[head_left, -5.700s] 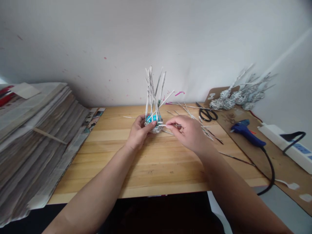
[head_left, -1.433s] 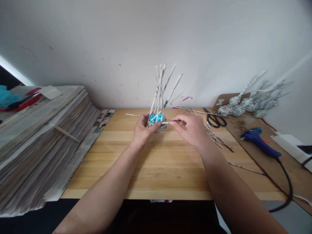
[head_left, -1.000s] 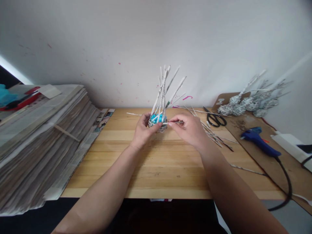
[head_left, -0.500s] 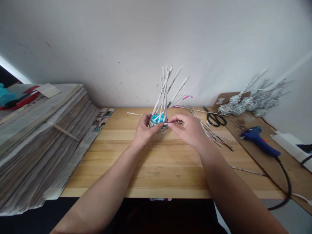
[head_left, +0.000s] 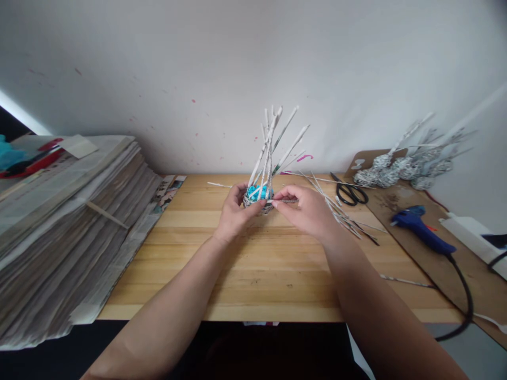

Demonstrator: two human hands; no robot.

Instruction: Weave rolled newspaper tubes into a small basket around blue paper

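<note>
A small woven basket of rolled newspaper [head_left: 258,206] stands on the wooden table, with several pale paper tubes [head_left: 268,148] rising from it and leaning together. Inside it sits a bright blue crumpled filling [head_left: 259,192]; what it is made of I cannot tell. My left hand [head_left: 235,208] is wrapped round the left side of the basket, thumb across its front. Between the thumb and fingertips of my right hand [head_left: 303,208] is pinched a thin paper tube [head_left: 288,200] at the basket's right side. The basket's back is hidden.
Loose paper tubes [head_left: 348,221] and black-handled scissors [head_left: 350,193] lie on the right. Further right are a blue glue gun [head_left: 423,229], a white power strip [head_left: 471,243] and grey woven paper pieces [head_left: 400,166]. A tall newspaper stack [head_left: 67,227] stands left. A wall closes off the back.
The basket and its upright tubes have shifted very slightly to the right. Both hands keep the same grip, almost unmoved.
</note>
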